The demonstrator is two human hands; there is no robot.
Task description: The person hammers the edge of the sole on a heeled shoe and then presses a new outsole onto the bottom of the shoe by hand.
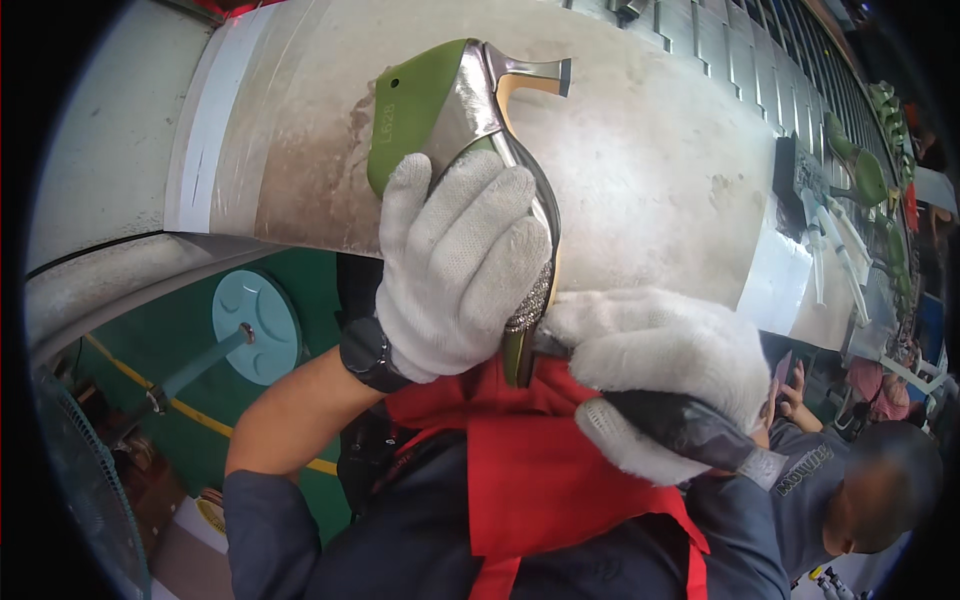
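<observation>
My left hand [462, 262], in a white knit glove, wraps around a metallic pewter high-heeled shoe [472, 98] mounted on a green shoe last [412, 112]. The heel points to the far right, while the toe comes down toward me over a red apron. A glittery band [529, 303] crosses the shoe near its toe. Close by the toe, my gloved right hand [672, 350] is closed around a tool with a dark handle [685, 428]. The tool's working end is mostly hidden by my fingers, so its kind is unclear.
The pale, stained worktable [650, 170] spreads ahead, with a slatted metal conveyor [740, 60] along its far right. A black box [797, 175], white brushes or sticks [840, 250] and more green lasts [860, 170] are at right. A round blue stool [256, 325] stands lower left; another person [870, 490] is at lower right.
</observation>
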